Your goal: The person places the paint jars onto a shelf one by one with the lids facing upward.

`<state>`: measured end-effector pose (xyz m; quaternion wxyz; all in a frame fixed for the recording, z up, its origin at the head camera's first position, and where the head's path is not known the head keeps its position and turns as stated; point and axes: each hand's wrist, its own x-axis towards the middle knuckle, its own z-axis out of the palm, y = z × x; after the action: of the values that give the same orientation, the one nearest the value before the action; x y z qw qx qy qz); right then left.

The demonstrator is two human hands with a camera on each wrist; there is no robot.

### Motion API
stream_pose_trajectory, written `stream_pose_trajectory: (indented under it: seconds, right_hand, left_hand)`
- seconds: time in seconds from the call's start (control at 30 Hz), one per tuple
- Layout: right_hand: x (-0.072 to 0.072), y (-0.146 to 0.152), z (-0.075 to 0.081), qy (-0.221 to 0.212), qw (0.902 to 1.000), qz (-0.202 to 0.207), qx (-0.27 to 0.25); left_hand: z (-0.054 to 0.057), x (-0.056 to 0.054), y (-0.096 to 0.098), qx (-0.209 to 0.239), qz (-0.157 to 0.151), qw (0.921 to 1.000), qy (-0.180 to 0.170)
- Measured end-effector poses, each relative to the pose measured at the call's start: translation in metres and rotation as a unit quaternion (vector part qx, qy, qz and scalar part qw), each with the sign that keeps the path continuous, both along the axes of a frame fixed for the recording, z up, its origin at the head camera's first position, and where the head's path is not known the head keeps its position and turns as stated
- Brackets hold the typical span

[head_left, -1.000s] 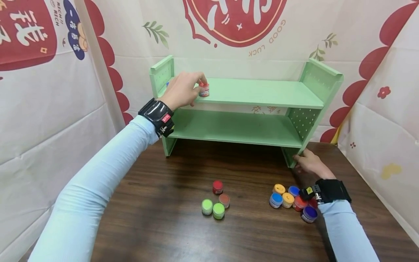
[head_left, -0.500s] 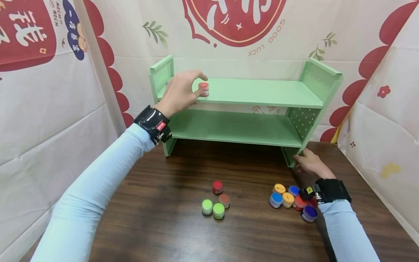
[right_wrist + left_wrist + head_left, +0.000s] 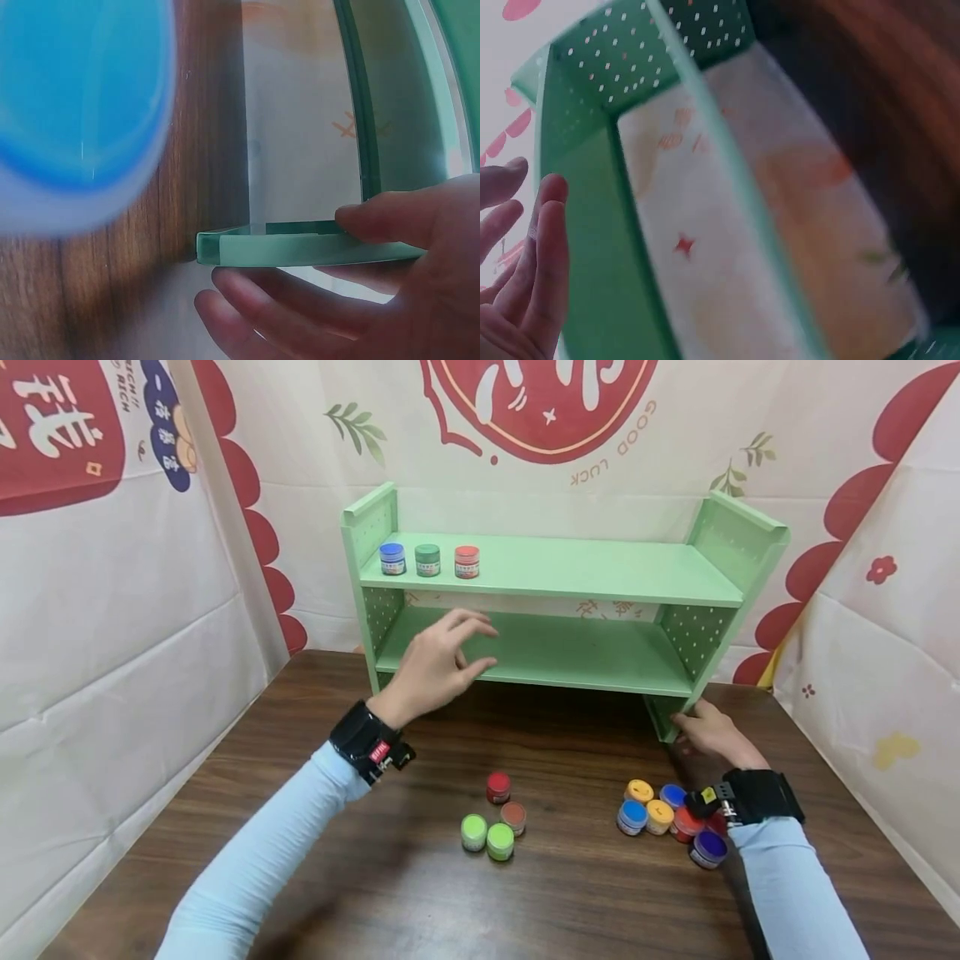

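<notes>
A light green two-tier shelf (image 3: 585,568) stands on the table. On its upper board, towards the left end, a blue-lidded paint jar (image 3: 392,560), a green jar (image 3: 427,561) and a red jar (image 3: 467,562) stand upright in a row. My left hand (image 3: 433,672) holds nothing, fingers and thumb spread apart in front of the lower board; the left wrist view shows its fingers beside the shelf. At the shelf's right leg (image 3: 300,249), my right hand (image 3: 390,277) grips the panel, thumb on one side and fingers on the other.
Near the table's middle sit a dark red jar (image 3: 498,787), a brown jar (image 3: 513,817) and two light green jars (image 3: 500,842). Beside my right wrist several jars cluster, among them a light blue jar (image 3: 632,818) and a yellow jar (image 3: 660,817). Printed cloth surrounds the table.
My left hand has let go of the red jar, which stays on the upper board, and has moved down and off the shelf. The right hand keeps its hold.
</notes>
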<state>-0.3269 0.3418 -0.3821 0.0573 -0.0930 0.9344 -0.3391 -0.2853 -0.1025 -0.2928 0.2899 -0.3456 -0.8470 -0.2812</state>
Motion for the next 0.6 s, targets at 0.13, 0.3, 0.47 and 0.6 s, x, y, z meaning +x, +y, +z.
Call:
stream_pose_trajectory:
  seconds: [0.13,0.3,0.47,0.6]
  right_hand:
    - [-0.001,0.0,0.0,-0.001,1.0,0.002,0.002]
    - [-0.002,-0.002,0.0,0.01,0.9999,0.008,0.006]
    - [-0.001,-0.003,0.0,0.015,0.9999,0.004,0.006]
    - [0.0,-0.002,0.001,0.012,0.9999,-0.001,0.004]
  left_hand:
    - [-0.033,0.005,0.007,0.011,-0.024,0.998,-0.057]
    - [-0.067,0.007,0.013,0.004,-0.033,0.9931,-0.113]
    - [-0.082,0.006,0.016,-0.012,-0.031,0.9887,-0.146]
    - [-0.084,0.006,0.014,-0.056,-0.027,0.9797,-0.191]
